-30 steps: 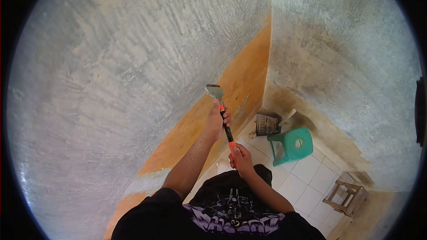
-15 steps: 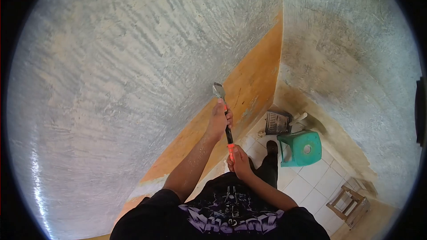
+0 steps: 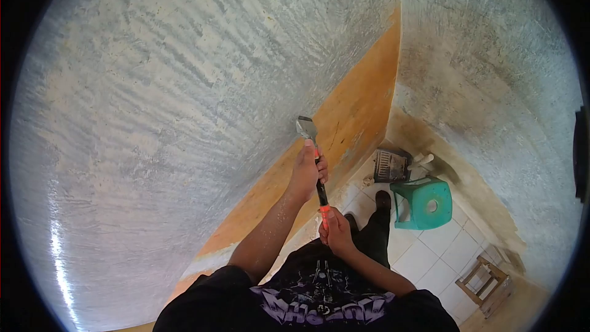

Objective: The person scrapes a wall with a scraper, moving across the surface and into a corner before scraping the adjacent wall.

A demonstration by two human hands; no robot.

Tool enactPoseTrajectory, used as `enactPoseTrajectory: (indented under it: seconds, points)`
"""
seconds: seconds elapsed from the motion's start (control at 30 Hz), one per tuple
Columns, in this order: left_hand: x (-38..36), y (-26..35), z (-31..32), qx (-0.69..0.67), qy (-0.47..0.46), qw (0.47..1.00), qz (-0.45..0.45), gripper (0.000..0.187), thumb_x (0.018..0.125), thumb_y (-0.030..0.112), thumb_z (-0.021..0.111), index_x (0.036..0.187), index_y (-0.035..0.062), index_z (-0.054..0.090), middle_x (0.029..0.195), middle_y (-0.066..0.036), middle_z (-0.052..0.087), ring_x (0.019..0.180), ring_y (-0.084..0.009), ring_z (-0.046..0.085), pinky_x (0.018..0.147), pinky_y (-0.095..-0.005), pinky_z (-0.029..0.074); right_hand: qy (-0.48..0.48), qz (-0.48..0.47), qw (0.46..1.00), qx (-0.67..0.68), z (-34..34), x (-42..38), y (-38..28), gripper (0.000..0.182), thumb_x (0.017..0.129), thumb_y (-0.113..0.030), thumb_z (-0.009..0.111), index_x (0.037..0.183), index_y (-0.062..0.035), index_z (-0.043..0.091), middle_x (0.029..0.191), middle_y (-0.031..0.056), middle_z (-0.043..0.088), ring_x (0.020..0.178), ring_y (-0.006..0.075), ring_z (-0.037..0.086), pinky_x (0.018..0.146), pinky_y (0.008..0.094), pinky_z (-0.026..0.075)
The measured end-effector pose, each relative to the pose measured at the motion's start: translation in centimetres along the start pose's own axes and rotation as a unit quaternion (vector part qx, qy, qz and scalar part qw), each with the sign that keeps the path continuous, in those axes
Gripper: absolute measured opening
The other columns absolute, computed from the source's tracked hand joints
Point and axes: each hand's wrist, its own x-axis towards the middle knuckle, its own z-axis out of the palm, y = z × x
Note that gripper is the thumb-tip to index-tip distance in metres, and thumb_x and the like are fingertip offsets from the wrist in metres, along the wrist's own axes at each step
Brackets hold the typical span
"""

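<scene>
Both my hands grip one long-handled scraper [image 3: 322, 194] with a black and orange handle. My left hand [image 3: 307, 172] wraps the upper handle just below the flat metal blade, its thumb laid along the neck. Lower down, my right hand [image 3: 337, 235] is closed around the orange end of the handle, close in front of my shirt. The blade overlaps the edge where the grey, streaky wall surface [image 3: 184, 104] meets an orange painted band [image 3: 353, 107]. Pale dust specks my left forearm.
A green plastic stool [image 3: 424, 206] stands on white floor tiles [image 3: 418, 264] near the wall corner. Behind it are a dark slatted crate [image 3: 391, 166] and a pale pipe [image 3: 423, 161]. A small wooden frame [image 3: 478, 283] sits at lower right. My shoes rest beside the green stool.
The view has shifted slightly, so the corner and stool appear a little farther right. The scraper and both hands also sit slightly farther right, with the same grip. A second shoe now shows.
</scene>
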Motion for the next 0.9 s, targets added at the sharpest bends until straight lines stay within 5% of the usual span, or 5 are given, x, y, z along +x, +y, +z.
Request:
enactPoseTrajectory:
  seconds: [0.9]
  points:
    - [0.7,-0.7,0.5,0.003,0.032,0.999,0.006,0.044,0.103,0.053,0.034,0.095,0.0111,0.043,0.062,0.002,0.036,0.048,-0.0094,0.034,0.046,-0.0260,0.032,0.008,0.012,1.000,-0.004,-0.4,-0.2,-1.4,0.042,0.106,-0.041,0.038,0.118,-0.0041,0.054,0.058,0.0006,0.043,0.044,0.0080,0.038,0.043,0.0238,0.034]
